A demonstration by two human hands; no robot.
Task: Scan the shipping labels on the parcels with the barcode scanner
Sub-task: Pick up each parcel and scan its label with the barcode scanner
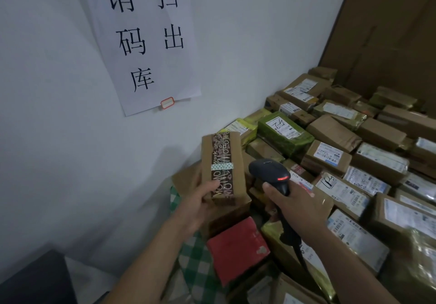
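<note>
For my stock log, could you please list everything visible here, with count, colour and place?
held parcel: one, brown with patterned tape, raised before the wall
barcode scanner: one, black, red light, right of the held parcel
stacked parcels: many, mostly brown with white labels, right side
green parcel: one, dark green, among the stacked parcels near the wall
red box: one, red, below the held parcel
checked cloth: one, green and white, left of the red box
paper sign: one, white with black characters, on the wall
left hand: one, holds the held parcel
right hand: one, grips the barcode scanner
</note>
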